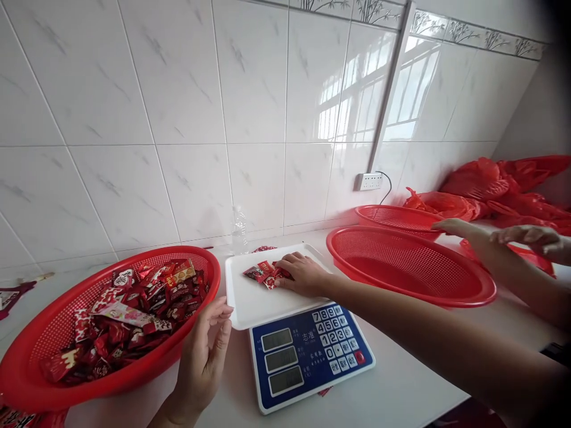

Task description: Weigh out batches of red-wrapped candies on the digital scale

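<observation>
My right hand (306, 273) is palm down on the white tray (250, 306) of a digital scale (307, 356), its fingers curled over small red snack packets (263, 273). Part of this pile is hidden under the fingers. Close by the tray's front left corner is my left hand (203, 351), thumb and fingers apart with nothing between them. Its fingertips are at the tray's edge; whether they press on it I cannot tell. On the left stands a red perforated basket (209, 267) full of wrapped snacks (147, 303).
Two more red baskets, a nearer one (484, 291) and a farther one (370, 211), stand to the right. Another person's hand (530, 238) reaches in there. Red plastic bags (477, 184) are heaped behind. A clear bottle (239, 232) stands by the tiled wall, under a power strip (370, 181).
</observation>
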Motion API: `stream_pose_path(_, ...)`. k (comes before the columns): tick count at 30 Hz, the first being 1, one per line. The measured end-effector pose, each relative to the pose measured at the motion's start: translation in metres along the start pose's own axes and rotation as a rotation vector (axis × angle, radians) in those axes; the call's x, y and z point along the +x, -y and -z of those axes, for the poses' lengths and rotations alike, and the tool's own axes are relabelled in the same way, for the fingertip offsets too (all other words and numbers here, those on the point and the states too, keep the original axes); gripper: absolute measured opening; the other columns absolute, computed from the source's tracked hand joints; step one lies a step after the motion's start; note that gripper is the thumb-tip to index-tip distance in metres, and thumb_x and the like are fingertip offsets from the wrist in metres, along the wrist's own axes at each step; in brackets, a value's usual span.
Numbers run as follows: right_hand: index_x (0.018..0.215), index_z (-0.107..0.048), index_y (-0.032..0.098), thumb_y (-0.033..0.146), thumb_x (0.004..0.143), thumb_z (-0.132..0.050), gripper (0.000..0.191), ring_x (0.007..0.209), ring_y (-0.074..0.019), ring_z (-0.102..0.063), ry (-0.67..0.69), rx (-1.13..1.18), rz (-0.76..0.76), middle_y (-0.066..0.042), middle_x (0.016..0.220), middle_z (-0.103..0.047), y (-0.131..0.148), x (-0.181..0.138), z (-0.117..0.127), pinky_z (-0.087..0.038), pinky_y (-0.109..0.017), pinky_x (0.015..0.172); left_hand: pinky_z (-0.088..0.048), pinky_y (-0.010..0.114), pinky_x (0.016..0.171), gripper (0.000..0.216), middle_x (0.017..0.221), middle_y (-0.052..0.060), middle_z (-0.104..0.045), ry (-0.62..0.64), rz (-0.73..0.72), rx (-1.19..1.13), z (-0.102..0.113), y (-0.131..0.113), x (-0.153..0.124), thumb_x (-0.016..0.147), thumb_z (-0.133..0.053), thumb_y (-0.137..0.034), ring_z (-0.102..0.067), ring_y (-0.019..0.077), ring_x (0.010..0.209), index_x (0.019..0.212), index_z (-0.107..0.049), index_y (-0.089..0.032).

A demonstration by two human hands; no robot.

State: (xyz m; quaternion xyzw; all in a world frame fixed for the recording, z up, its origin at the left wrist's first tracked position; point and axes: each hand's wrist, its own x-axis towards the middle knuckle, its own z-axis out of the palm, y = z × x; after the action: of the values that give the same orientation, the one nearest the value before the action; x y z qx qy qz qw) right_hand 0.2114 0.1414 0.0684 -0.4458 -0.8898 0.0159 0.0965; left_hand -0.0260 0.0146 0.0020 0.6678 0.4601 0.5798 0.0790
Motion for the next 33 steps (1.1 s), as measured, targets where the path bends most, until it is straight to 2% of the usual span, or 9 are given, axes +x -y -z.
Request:
stream_pose_path(5, 0.113, -0.062, 0.023, 0.043, 0.091, -0.050, 0.033, 0.103, -0.0269, -0.054, -0.089, -0.064, 0.042, -0.011, 0.109, -0.063, -0.006, 0.004, 0.002, -0.042, -0.036, 0.083, -0.053, 0.030, 0.080, 0.026, 0.094, 0.005, -0.066, -0.015, -0.071, 0.039, 0.004, -0.001, 0.002, 0.094, -0.046, -0.031, -0.064, 0.0178, 0.089, 0.117, -0.054, -0.022)
stream_pose_path(8, 0.104, -0.064, 0.024, 0.041, 0.092, -0.049, 0.026, 0.096, -0.0239, -0.057, -0.169, -0.067, 0.021, -0.008, 0.102, -0.064, -0.012, 0.004, 0.004, -0.042, -0.033, 0.077, -0.053, 0.029, 0.080, 0.024, 0.091, 0.004, -0.066, -0.024, -0.113, 0.067, 0.006, -0.002, 0.003, 0.094, -0.046, -0.029, -0.065, 0.0171, 0.087, 0.115, -0.054, -0.021)
stream_pose_path(14, 0.096, -0.061, 0.024, 0.043, 0.094, -0.041, 0.027, 0.087, -0.0200, -0.060, -0.365, -0.034, -0.168, -0.006, 0.095, -0.065, -0.042, -0.007, 0.030, -0.040, -0.026, 0.062, -0.054, 0.028, 0.078, 0.023, 0.090, 0.004, -0.066, -0.021, -0.115, 0.060, 0.006, -0.005, 0.004, 0.094, -0.046, -0.028, -0.065, 0.0166, 0.086, 0.114, -0.054, -0.021)
stream_pose_path(18, 0.092, -0.058, 0.025, 0.050, 0.094, -0.036, 0.034, 0.084, -0.0216, -0.061, -0.410, -0.056, -0.335, -0.005, 0.094, -0.066, -0.076, -0.028, 0.053, -0.036, -0.026, 0.054, -0.053, 0.027, 0.078, 0.024, 0.089, 0.003, -0.066, -0.026, -0.100, 0.042, 0.006, -0.005, 0.003, 0.093, -0.046, -0.028, -0.065, 0.0161, 0.085, 0.114, -0.055, -0.022)
stream_pose_path(23, 0.094, -0.058, 0.023, 0.052, 0.095, -0.034, 0.038, 0.082, -0.0217, -0.062, -0.306, -0.100, -0.540, -0.006, 0.091, -0.066, -0.119, -0.063, 0.058, -0.041, -0.027, 0.054, -0.054, 0.025, 0.076, 0.025, 0.088, 0.002, -0.066, -0.011, -0.077, 0.028, 0.005, -0.004, 0.002, 0.094, -0.046, -0.028, -0.065, 0.0149, 0.083, 0.117, -0.053, -0.022)
stream_pose_path(27, 0.105, -0.060, 0.018, 0.043, 0.095, -0.049, 0.030, 0.082, -0.0161, -0.062, -0.119, -0.098, -0.650, -0.005, 0.101, -0.064, -0.142, -0.077, 0.050, -0.052, -0.033, 0.070, -0.054, 0.026, 0.075, 0.024, 0.088, 0.003, -0.066, -0.006, -0.089, 0.038, 0.006, -0.006, 0.003, 0.094, -0.046, -0.027, -0.065, 0.0151, 0.082, 0.116, -0.053, -0.021)
stream_pose_path(30, 0.116, -0.057, 0.018, 0.036, 0.093, -0.054, 0.029, 0.094, -0.0187, -0.062, -0.057, -0.092, -0.659, -0.008, 0.115, -0.060, -0.141, -0.072, 0.047, -0.052, -0.039, 0.080, -0.055, 0.027, 0.075, 0.023, 0.087, 0.004, -0.067, -0.006, -0.103, 0.048, 0.007, -0.009, 0.004, 0.094, -0.045, -0.028, -0.066, 0.0158, 0.082, 0.114, -0.054, -0.020)
stream_pose_path(33, 0.120, -0.056, 0.020, 0.035, 0.094, -0.054, 0.031, 0.103, -0.0214, -0.059, -0.067, -0.083, -0.581, -0.009, 0.124, -0.056, -0.119, -0.054, 0.046, -0.050, -0.043, 0.087, -0.055, 0.029, 0.076, 0.024, 0.087, 0.005, -0.067, -0.010, -0.089, 0.052, 0.007, -0.009, 0.005, 0.094, -0.045, -0.030, -0.066, 0.0171, 0.082, 0.113, -0.055, -0.019)
